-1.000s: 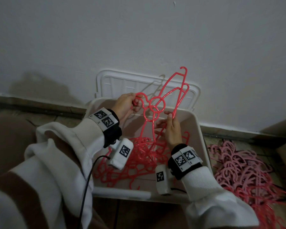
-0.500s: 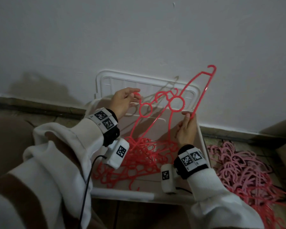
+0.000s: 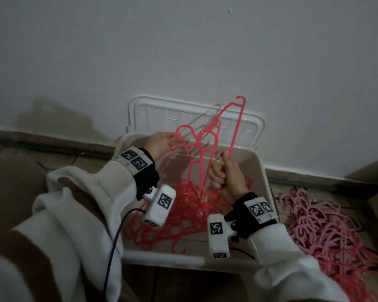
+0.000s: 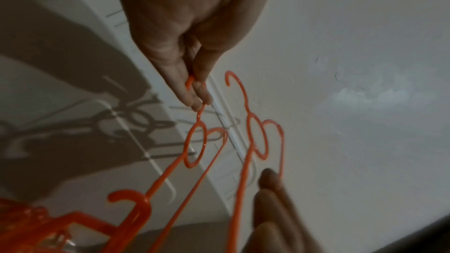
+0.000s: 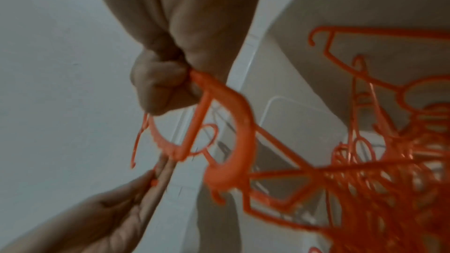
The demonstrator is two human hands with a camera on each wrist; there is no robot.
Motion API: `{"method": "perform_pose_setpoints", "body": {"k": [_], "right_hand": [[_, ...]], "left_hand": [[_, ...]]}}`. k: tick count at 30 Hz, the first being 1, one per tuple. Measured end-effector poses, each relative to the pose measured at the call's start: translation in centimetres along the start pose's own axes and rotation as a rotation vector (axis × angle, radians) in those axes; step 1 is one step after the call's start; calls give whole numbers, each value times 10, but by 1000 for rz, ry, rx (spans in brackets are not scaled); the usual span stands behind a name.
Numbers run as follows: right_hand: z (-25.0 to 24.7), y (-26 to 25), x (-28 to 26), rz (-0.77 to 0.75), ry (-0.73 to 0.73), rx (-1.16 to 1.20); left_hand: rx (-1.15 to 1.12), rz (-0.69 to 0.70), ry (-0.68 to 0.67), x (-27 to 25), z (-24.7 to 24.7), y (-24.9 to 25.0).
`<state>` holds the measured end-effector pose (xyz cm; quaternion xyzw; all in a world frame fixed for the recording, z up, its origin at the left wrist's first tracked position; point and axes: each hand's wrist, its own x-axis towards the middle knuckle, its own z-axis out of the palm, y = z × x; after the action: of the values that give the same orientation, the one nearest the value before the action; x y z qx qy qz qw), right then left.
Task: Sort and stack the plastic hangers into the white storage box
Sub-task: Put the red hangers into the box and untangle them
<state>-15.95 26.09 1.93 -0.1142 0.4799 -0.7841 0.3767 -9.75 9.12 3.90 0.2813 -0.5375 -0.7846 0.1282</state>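
Observation:
Two red plastic hangers stand upright over the white storage box (image 3: 262,171). My left hand (image 3: 171,143) pinches the hook of one red hanger (image 3: 183,133); the left wrist view shows the hook between thumb and fingers (image 4: 194,91). My right hand (image 3: 222,165) grips the lower bars of the other red hanger (image 3: 236,131), its fist closed round the curved end (image 5: 231,114). The two hangers overlap at their rings (image 3: 207,140). A tangled pile of red hangers (image 3: 183,212) lies in the box beneath both hands.
The box lid (image 3: 162,112) leans against the white wall behind the box. A heap of pink hangers (image 3: 327,229) lies on the floor right of the box. A black cable (image 3: 116,232) runs from the left wrist camera.
My right hand has moved left and lower, swinging its hanger more upright and back against the one in my left hand. The left hand has hardly moved.

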Motion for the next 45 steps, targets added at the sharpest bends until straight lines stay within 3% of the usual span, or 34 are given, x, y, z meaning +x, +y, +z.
{"method": "perform_pose_setpoints", "body": {"k": [4,11,15,20,23,26,29,32,34,39,42,45], "right_hand": [[-3,15,4,57,58,-27],[-4,18,7,-1,263,-509],[-1,19,8,-20,383,-576],[1,15,2,-33,416,-690],[-3,12,0,-86,449,-910],[-10,11,1,-192,594,-1072],[-16,12,8,-239,551,-962],[-14,14,11,-10,383,-636],[-13,16,11,60,301,-460],[-10,10,10,-204,355,-285],[-10,3,13,-278,387,-257],[-11,-4,16,-365,385,-247]], "left_hand": [[-114,-2,-35,-1,2,9],[-210,-91,-181,-8,11,20],[-206,-129,-241,-9,16,23],[-91,-1,-199,-11,16,18],[-87,18,-160,-9,14,17],[-113,6,-159,-10,15,18],[-124,12,-186,-13,18,20],[-156,17,-219,-16,18,24],[-174,12,-234,-17,18,25],[-19,46,-174,-16,16,18],[164,52,-71,-14,17,12],[192,40,-10,-14,19,12]]}}
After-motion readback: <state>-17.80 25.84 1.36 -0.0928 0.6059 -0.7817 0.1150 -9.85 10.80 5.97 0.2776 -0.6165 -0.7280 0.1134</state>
